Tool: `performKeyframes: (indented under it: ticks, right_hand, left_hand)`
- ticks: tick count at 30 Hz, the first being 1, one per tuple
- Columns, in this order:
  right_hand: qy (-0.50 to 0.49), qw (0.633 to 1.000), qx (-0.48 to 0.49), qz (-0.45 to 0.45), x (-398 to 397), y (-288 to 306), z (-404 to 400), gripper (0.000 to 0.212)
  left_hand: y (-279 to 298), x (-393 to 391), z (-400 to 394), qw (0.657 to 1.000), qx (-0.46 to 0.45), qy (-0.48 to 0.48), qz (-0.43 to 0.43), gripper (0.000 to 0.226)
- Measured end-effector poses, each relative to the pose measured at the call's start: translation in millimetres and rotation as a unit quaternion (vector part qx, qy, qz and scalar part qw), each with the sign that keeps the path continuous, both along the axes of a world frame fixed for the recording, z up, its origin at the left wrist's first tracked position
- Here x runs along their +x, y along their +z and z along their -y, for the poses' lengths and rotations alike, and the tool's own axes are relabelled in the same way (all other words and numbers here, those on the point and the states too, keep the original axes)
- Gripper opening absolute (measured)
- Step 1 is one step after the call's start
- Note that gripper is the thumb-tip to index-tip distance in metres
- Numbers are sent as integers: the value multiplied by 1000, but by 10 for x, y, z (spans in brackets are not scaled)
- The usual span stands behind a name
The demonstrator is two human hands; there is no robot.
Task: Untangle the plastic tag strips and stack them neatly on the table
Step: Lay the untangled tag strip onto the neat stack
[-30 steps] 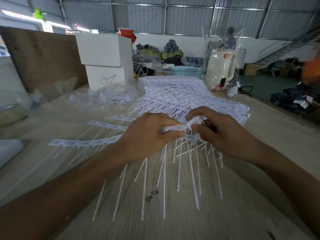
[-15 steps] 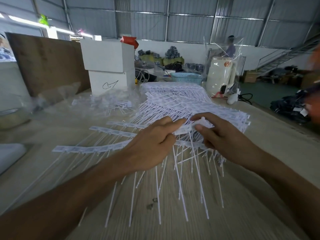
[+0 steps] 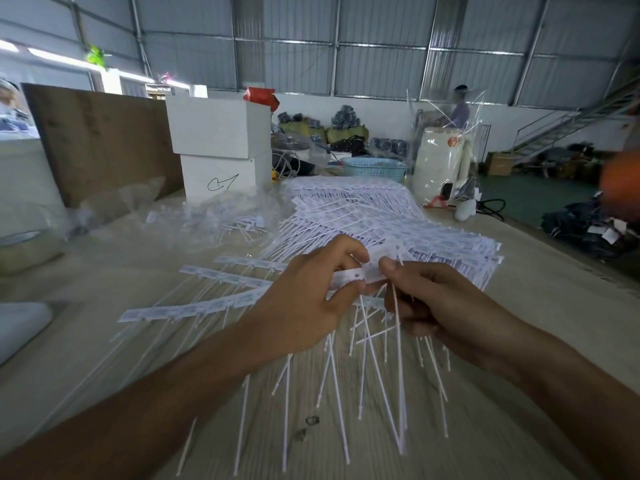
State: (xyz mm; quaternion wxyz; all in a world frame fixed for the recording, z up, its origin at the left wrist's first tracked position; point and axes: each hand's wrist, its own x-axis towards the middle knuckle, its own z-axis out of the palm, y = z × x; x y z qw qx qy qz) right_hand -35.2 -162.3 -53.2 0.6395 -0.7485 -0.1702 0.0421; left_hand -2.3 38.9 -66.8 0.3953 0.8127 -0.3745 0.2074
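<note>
Head view: wooden table (image 3: pixel 502 393), metal-walled warehouse.

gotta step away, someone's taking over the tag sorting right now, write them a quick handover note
Left hand and right hand: both pinch the header of one tag strip, lifted above the table, its thin tails crossed and hanging.
Stacked pile of strips: just behind the hands.
Three single strips lie spread to the left.
Done: most strips look stacked.
Left: free the held strip's tails, lay it on the pile, then add the spread ones.
</note>
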Motion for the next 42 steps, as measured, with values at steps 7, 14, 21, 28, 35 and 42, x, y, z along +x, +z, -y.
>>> performKeyframes:
  ticks: [7, 14, 21, 28, 35, 42]
  right_hand:
    - [-67, 997, 41, -8, 21, -42, -65, 37]
    - [-22, 998, 57, -28, -9, -12, -58, 36]
    - [17, 988, 101, -117, -49, 41, -35, 35]
    - [-53, 998, 30, 8, -70, 40, -59, 40]
    - [-87, 948, -183, 245, -11, 13, -4, 32]
    - [-50, 945, -202, 251, 8, 43, 99, 23]
  left_hand:
    - [27, -32, 1, 999, 21, -22, 14, 32]
    - [4, 17, -70, 992, 46, 44, 110, 26]
    - [-1, 19, -68, 984, 25, 80, 157, 31]
    - [29, -23, -60, 992, 24, 52, 109, 29]
    - [47, -31, -72, 994, 72, 22, 79, 28]
    - [66, -34, -83, 999, -2, -26, -37, 18]
